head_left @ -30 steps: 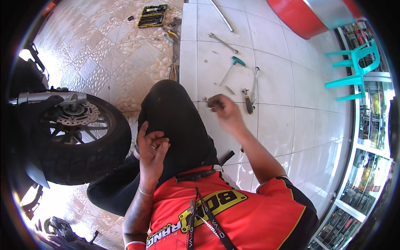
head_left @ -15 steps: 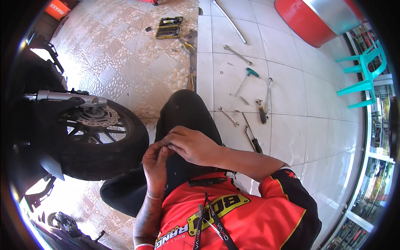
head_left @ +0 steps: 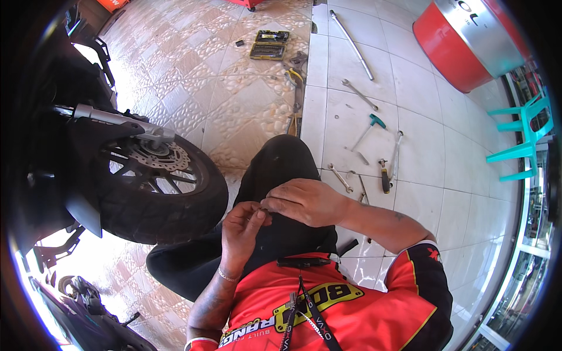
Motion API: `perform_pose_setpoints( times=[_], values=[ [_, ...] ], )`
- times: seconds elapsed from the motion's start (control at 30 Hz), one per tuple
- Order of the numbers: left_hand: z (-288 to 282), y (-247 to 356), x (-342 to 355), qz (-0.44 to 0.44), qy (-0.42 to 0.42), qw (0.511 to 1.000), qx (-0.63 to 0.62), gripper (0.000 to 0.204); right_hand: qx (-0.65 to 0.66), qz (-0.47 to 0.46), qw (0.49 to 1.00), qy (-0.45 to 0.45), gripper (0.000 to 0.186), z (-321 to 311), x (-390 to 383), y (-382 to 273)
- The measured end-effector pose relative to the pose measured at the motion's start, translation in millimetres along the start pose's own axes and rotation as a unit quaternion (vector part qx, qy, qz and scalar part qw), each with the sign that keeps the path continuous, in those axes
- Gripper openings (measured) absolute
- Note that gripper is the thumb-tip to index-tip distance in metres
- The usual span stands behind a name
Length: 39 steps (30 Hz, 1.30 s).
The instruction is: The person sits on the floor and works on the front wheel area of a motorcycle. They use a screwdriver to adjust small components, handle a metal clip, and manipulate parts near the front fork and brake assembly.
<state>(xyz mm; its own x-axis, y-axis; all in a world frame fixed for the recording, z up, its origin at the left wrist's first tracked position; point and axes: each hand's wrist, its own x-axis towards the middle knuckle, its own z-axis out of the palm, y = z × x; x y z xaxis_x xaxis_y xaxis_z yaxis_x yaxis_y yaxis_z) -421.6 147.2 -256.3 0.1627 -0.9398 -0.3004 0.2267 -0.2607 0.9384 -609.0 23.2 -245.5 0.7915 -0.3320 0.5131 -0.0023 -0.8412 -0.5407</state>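
Note:
Above my lap, my left hand (head_left: 242, 227) and my right hand (head_left: 305, 202) meet fingertip to fingertip. Both are closed in a pinch around something too small to make out, and the fingers hide most of it. Below them are my black trousers (head_left: 287, 243). To the left of my hands stands a motorcycle's front wheel (head_left: 161, 219), with a brake disc (head_left: 158, 155) and a silver fork leg (head_left: 111, 117) on it.
On the white tiles at right lie a long metal bar (head_left: 352, 45), several wrenches (head_left: 360, 95), a green T-handle tool (head_left: 377, 121) and a yellow-black ratchet (head_left: 384, 176). Farther off are an open tool case (head_left: 270, 45), pliers (head_left: 294, 76), a red-silver drum (head_left: 453, 52) and a turquoise chair (head_left: 527, 137).
The view has shifted, so the surroundings sit farther right and lower. My hands remain together, with the right hand's fingers straighter and the fingertips slightly farther apart.

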Motion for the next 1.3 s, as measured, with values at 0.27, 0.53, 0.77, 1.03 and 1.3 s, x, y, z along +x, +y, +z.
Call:
perform_pose_setpoints(
  times=[0.27, 0.53, 0.77, 1.03, 1.3],
  values=[
    [4, 10, -1, -0.009, 0.022, 0.989, 0.144, 0.015, -0.073, -0.062, 0.994, -0.06, 0.021, 0, 12, 10],
    [-4, 7, -7, -0.049, 0.017, 0.99, 0.127, 0.02, 0.107, 0.168, 0.98, -0.005, 0.015, 42, 5, -17],
    [-9, -13, -8, -0.091, 0.011, 0.994, 0.054, 0.025, 0.087, 0.267, 0.959, -0.049, 0.022, 39, -2, -21],
    [-3, -18, -5, -0.088, -0.019, 0.994, 0.056, 0.024, -0.082, 0.56, 0.813, 0.139, 0.038, -22, -105, 57],
    [-2, -23, -3, -0.098, -0.028, 0.995, 0.004, 0.02, -0.277, 0.763, 0.583, -0.043, 0.039, -36, -263, 121]
  ],
)
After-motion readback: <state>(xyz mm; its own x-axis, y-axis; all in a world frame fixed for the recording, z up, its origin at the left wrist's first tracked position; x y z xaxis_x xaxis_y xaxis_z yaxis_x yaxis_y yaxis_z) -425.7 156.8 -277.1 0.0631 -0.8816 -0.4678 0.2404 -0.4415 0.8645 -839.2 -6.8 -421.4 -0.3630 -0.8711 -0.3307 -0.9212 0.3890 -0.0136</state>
